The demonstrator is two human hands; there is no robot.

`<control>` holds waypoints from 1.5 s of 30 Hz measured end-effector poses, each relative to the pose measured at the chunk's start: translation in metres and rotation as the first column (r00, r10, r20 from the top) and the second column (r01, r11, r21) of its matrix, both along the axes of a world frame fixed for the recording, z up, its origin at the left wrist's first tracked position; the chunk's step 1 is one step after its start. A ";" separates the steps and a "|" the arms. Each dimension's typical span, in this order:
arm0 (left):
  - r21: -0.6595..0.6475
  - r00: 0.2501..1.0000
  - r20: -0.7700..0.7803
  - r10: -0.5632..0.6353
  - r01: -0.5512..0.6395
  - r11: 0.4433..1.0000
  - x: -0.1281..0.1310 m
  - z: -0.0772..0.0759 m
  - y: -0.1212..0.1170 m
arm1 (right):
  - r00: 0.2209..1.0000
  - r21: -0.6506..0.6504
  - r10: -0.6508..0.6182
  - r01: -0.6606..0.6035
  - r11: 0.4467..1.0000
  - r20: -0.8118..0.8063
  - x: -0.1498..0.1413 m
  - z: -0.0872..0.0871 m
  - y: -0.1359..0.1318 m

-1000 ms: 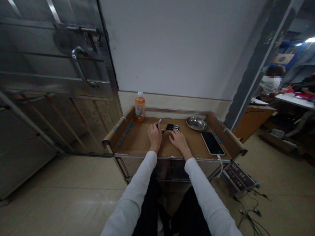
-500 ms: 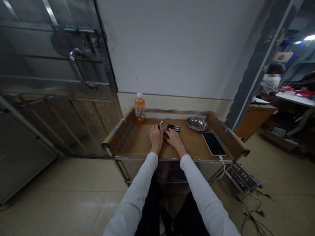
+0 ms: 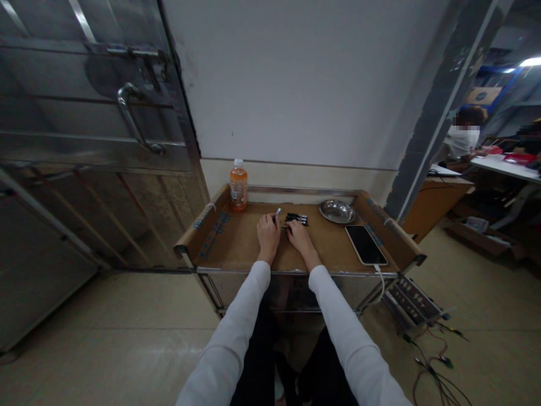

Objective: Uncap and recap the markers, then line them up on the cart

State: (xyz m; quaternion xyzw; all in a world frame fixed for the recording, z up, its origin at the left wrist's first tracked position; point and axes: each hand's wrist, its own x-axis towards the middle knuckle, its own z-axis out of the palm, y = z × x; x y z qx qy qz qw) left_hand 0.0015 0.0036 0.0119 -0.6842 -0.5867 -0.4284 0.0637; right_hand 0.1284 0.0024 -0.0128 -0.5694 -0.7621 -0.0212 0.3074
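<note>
My left hand (image 3: 267,232) is closed around a small black item with a pale tip (image 3: 278,211), which sticks up past the fingers; its kind does not show clearly. Close by on the right, my right hand (image 3: 299,234) has its thumb and fingers pinched together at something small and dark, mostly hidden between the two hands. Just beyond my right fingers lie several short black pieces with whitish marks (image 3: 297,218), side by side on the cardboard-lined cart top (image 3: 236,242).
An orange drink bottle (image 3: 238,187) stands at the back left corner. To the right are a round metal dish (image 3: 337,211) and a phone (image 3: 366,245) with a white cable. Raised cardboard sides (image 3: 395,234) edge the cart. Beyond, a person (image 3: 462,138) sits at a table.
My right hand has moved left toward my left hand, and its fingers have gone from spread to pinched. My left hand keeps its hold on the pale-tipped item.
</note>
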 end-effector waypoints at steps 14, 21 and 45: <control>0.000 0.999 -0.040 -0.025 0.025 1.000 0.000 -0.005 0.003 | 0.989 -0.010 -0.072 0.072 0.997 -0.132 0.000 0.004 -0.002; -0.091 0.945 -0.237 -0.226 0.210 0.974 0.001 -0.005 -0.001 | 0.871 0.071 -0.239 0.296 0.952 -0.429 0.014 0.010 -0.014; -0.075 0.909 -0.216 -0.356 0.348 0.934 -0.001 -0.003 -0.002 | 0.872 0.113 -0.221 0.297 0.948 -0.437 0.014 0.009 -0.028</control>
